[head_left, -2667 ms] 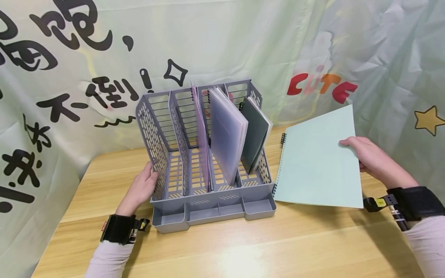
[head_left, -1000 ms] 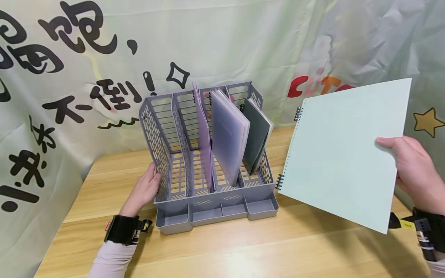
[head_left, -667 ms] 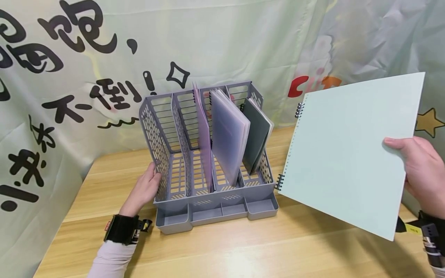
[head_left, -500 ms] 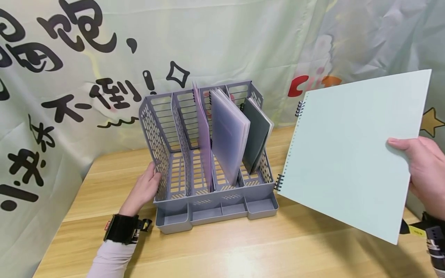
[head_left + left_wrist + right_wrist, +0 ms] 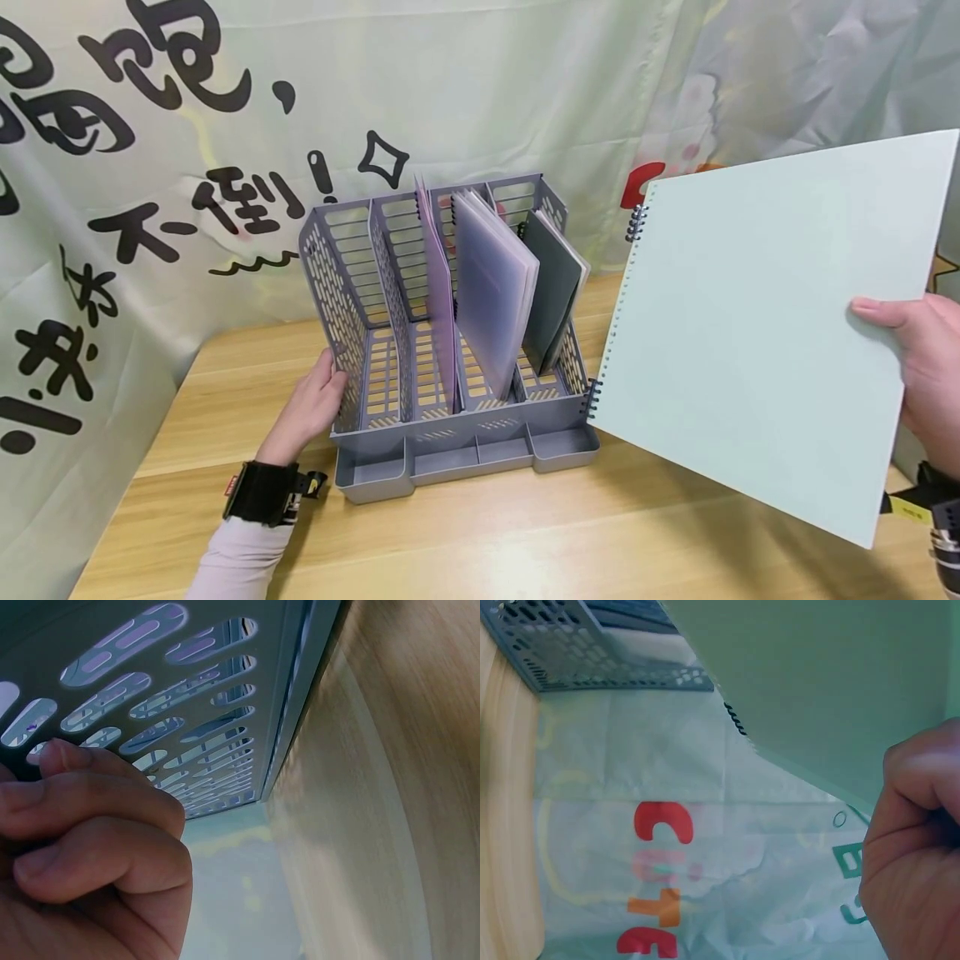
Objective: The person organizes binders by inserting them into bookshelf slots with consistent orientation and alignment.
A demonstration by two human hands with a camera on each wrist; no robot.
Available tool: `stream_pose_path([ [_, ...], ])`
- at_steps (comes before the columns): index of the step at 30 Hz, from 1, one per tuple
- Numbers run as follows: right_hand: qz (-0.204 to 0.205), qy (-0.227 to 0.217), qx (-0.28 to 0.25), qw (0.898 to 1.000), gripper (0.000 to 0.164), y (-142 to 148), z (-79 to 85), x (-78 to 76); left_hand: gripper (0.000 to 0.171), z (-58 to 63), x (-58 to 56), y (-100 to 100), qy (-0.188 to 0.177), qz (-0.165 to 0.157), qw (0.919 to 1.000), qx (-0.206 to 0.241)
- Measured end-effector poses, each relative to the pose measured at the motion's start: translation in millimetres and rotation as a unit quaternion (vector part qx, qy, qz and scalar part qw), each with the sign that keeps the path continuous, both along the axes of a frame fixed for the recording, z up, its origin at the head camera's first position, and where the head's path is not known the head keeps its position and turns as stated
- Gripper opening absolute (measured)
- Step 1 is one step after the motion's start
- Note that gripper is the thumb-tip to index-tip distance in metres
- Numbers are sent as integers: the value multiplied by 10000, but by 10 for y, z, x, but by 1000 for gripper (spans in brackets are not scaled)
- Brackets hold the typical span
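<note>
A grey plastic file rack (image 5: pixel 465 433) stands on the table, with upright dividers and small trays along its front. My left hand (image 5: pixel 307 408) grips its left side wall near the front; the left wrist view shows curled fingers (image 5: pixel 112 855) against the slotted wall (image 5: pixel 202 727). At the right, my right hand (image 5: pixel 930 358) pinches a pale green spiral notebook (image 5: pixel 757 333) by its right edge, thumb on the cover and the other fingers hidden behind. The notebook is raised and tilted, its coil side close to the rack's front right corner; touching or apart, I cannot tell.
In the rack stand a thin purple notebook (image 5: pixel 438 308), a clear-covered spiral notebook (image 5: pixel 491 292) and a dark green one (image 5: pixel 551 292). The two left compartments show bare slotted floor. A printed cloth (image 5: pixel 480 92) hangs behind the wooden table (image 5: pixel 480 542).
My right hand has lifted the pale green notebook off the table and drawn it up and to the right, nearer the camera. The left hand keeps its place on the rack.
</note>
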State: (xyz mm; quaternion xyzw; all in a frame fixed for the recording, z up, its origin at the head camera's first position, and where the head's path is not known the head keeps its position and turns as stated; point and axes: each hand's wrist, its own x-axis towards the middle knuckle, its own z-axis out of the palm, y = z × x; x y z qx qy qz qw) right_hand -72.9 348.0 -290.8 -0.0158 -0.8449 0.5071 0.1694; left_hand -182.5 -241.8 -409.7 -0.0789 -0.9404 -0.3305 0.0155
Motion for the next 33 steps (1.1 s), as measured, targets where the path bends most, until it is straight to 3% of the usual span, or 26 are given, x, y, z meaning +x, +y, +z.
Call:
stream_pose_path([
  [3, -128, 206, 111, 9996, 18, -57, 16, 21, 49, 0, 4, -1, -3, -17, 10000, 8],
  [10, 349, 772, -1096, 9904, 22, -142, 70, 31, 49, 8, 5, 5, 5, -17, 10000, 15],
  [18, 327, 498, -1117, 9920, 27, -128, 49, 57, 50, 19, 14, 5, -67, 7, 10000, 48],
  [29, 139, 582, -365, 9975, 27, -159, 53, 44, 52, 5, 11, 14, -138, -14, 9998, 127],
  [33, 407, 732, -1052, 9909, 28, -168, 57, 3, 51, 5, 9, 8, -106, 2, 9999, 130],
])
